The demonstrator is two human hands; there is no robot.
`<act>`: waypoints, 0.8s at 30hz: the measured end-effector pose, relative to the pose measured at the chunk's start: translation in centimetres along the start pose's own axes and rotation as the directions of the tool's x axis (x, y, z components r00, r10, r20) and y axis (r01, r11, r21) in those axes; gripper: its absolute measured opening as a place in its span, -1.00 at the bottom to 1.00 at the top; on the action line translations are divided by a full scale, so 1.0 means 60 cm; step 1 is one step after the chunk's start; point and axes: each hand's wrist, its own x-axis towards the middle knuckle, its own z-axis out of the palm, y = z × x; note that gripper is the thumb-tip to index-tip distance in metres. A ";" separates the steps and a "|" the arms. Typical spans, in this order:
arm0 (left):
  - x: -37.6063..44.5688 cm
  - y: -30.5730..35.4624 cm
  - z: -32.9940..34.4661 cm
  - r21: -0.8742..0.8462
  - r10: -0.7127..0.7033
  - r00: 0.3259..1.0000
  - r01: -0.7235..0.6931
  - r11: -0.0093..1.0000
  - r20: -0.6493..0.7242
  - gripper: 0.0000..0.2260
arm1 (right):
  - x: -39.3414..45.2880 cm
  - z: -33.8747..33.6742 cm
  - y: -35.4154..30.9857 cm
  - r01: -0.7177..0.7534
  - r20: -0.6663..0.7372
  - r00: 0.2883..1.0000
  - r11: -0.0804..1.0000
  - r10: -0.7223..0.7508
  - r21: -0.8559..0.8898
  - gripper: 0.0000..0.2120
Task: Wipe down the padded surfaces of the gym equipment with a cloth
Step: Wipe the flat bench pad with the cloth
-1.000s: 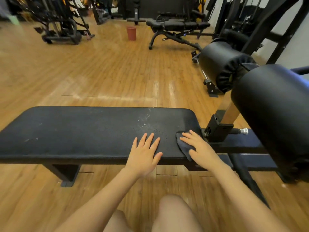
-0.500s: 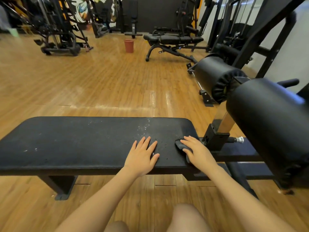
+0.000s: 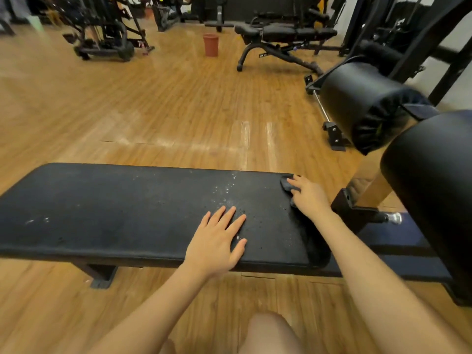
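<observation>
A long black padded bench (image 3: 115, 213) runs across the view, speckled with pale droplets near its right half. My left hand (image 3: 217, 238) lies flat on the pad with fingers spread, near the front edge. My right hand (image 3: 310, 195) presses a dark grey cloth (image 3: 286, 184) onto the far right corner of the pad; most of the cloth is hidden under the palm. Two black roller pads stand to the right, a nearer one (image 3: 431, 187) and a farther one (image 3: 362, 103).
A metal bracket with a silver knob (image 3: 394, 217) joins the bench to the roller frame. Wooden floor (image 3: 153, 111) stretches behind. A red-brown bucket (image 3: 211, 44), an adjustable bench (image 3: 286, 34) and a dark machine (image 3: 102, 34) stand at the back. My knee (image 3: 268, 333) is below.
My right hand has slid the cloth away from me, from the front right part of the pad to its far right corner. My left hand stays flat in place.
</observation>
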 end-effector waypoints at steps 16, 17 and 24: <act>-0.002 0.009 -0.007 0.063 -0.028 0.998 0.024 0.998 0.058 -0.27 | -0.254 0.031 0.016 0.115 -0.190 0.974 0.993 -0.121 -0.038 -0.65; -0.001 0.010 -0.009 0.058 -0.024 0.998 0.020 0.998 0.056 -0.26 | -0.266 0.035 0.021 0.155 -0.213 0.964 0.987 -0.160 -0.042 -0.65; 0.000 0.007 -0.006 0.043 -0.033 0.998 0.030 0.999 0.056 -0.36 | -0.192 -0.012 -0.011 0.268 -0.275 0.942 0.925 -0.193 0.271 -0.71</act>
